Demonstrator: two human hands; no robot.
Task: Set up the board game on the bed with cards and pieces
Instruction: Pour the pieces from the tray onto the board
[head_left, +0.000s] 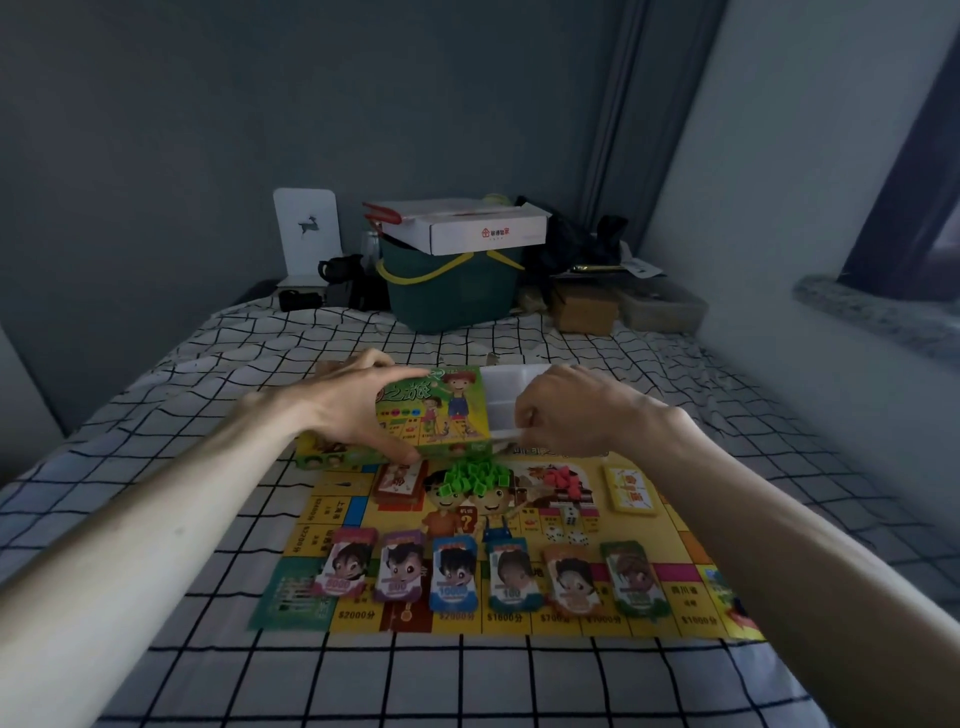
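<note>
The bed (218, 374) wears a soft white sheet ruled in a thin dark grid, creased toward the far end. On it lies the flat, glossy yellow board (670, 525), square-edged, its far edge hidden behind the box and its right corner blurred. The box lid (441, 410) is green printed cardboard with cartoon children; it sits at the board's far edge, partly over a white plastic tray (511, 382) split into compartments. The left hand (358, 410) spans the lid, thumb at the near edge and fingers curled over the far edge. The right hand (566, 415) is curled, pinching the tray's near rim; its fingertips are mostly hidden behind the knuckles. Six stacks of money cards (452, 571), rounded and bright, stand in a row along the board's near side. A heap of small green houses (470, 478) lies mid-board, a pink heap (563, 478) beside it, then a yellow card deck (628, 491) and white dice (569, 525), too blurred to count surely.
</note>
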